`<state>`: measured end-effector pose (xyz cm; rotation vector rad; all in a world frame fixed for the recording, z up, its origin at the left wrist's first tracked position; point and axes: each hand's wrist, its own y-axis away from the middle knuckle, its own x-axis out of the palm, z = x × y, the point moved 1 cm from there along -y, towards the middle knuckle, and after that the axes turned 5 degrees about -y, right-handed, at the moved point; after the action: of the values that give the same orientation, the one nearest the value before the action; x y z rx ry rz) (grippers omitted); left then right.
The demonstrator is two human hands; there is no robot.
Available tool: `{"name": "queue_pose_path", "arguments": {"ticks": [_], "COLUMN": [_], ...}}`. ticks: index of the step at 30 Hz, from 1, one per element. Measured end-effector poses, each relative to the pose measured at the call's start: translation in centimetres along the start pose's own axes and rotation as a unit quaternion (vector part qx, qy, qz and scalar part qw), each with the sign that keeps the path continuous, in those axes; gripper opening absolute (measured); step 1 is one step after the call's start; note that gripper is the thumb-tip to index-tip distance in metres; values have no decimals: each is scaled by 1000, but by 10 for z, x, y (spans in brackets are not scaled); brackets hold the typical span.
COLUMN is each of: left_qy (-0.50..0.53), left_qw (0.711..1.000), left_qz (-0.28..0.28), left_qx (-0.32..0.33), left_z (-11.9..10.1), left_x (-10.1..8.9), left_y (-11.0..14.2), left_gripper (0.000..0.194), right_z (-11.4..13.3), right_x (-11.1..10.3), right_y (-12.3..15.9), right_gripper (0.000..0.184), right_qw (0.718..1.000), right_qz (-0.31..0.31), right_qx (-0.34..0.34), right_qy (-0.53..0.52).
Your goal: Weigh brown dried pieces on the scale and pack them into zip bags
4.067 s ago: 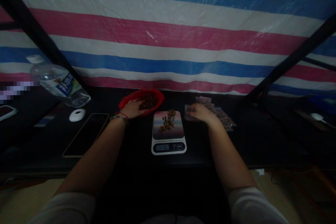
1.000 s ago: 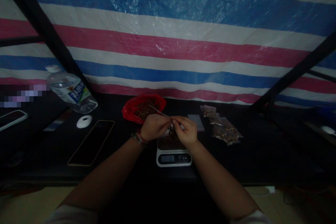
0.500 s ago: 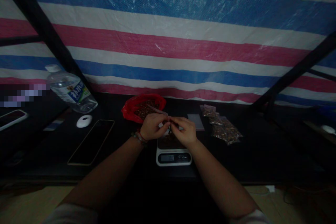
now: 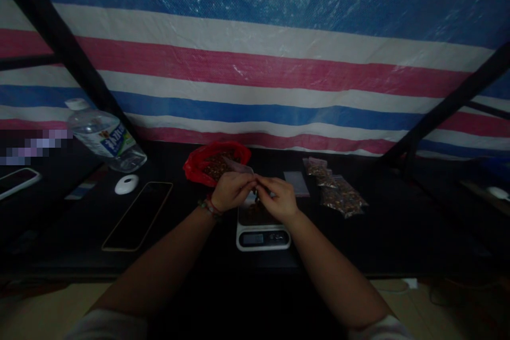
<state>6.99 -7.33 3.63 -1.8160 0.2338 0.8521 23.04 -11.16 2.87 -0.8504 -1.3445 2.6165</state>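
My left hand [image 4: 232,192] and my right hand [image 4: 280,200] meet fingertip to fingertip above a white digital scale [image 4: 263,240]. Both pinch a small clear plastic bag [image 4: 238,166], whose flap sticks out beyond my left fingers; the rest is hidden by my hands. Some dark brown bits show under my fingers, but whether they lie on the scale or in the bag I cannot tell. Behind my left hand sits a red plastic bag [image 4: 193,170], open at the top, with brown dried pieces [image 4: 217,167] in it.
Right of the scale lie a flat clear bag [image 4: 297,183] and several filled bags [image 4: 342,196]. On the left are a phone [image 4: 138,215], a white oval case [image 4: 126,184] and a large bottle [image 4: 105,135]. Striped sheeting [image 4: 258,69] hangs behind the black table, between dark posts.
My fingertips have drawn closer together on the small bag, and its flap has shifted and looks wider. The whole view has moved very slightly; the other things stay put.
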Motion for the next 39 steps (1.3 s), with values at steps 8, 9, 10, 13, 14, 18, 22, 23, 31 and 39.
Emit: {"name": "queue_pose_path", "arguments": {"ticks": [8,9,10,13,14,18,22,23,31,39], "left_qy": [17,15,13,-2,-11,-45,-73,-82,-80,-51], "left_qw": [1000,1000,1000,1000,1000,999,997,997,996,997], "left_qz": [13,14,16,21,21,4,-4,-12,-34,-59], "left_qx": [-7,-8,-7,-4,-2,9,6,0,9,-16], "left_z": [3,3,3,-1,-2,-6,-8,-8,-17,-13], "left_x": [2,2,2,1,1,-1,0,0,1,2], "left_y": [2,2,2,0,0,-3,-3,-3,-2,-2], "left_gripper": [23,23,23,23,23,22,22,22,22,26], "right_z": [0,0,0,-1,0,2,6,7,0,-1], "right_x": [1,1,1,2,3,4,4,4,-5,-5], "right_y": [1,1,1,2,2,2,1,1,0,-2], "right_gripper": [26,27,27,29,29,24,21,21,19,23], "right_qw": [998,998,999,999,999,999,998,998,991,997], "right_qz": [-1,-1,-2,-11,-14,-22,-29,-30,-93,63], "right_qx": [49,50,49,33,26,16,13,9,54,-10], "right_qy": [-29,-27,-23,1,12,45,53,56,85,44]}}
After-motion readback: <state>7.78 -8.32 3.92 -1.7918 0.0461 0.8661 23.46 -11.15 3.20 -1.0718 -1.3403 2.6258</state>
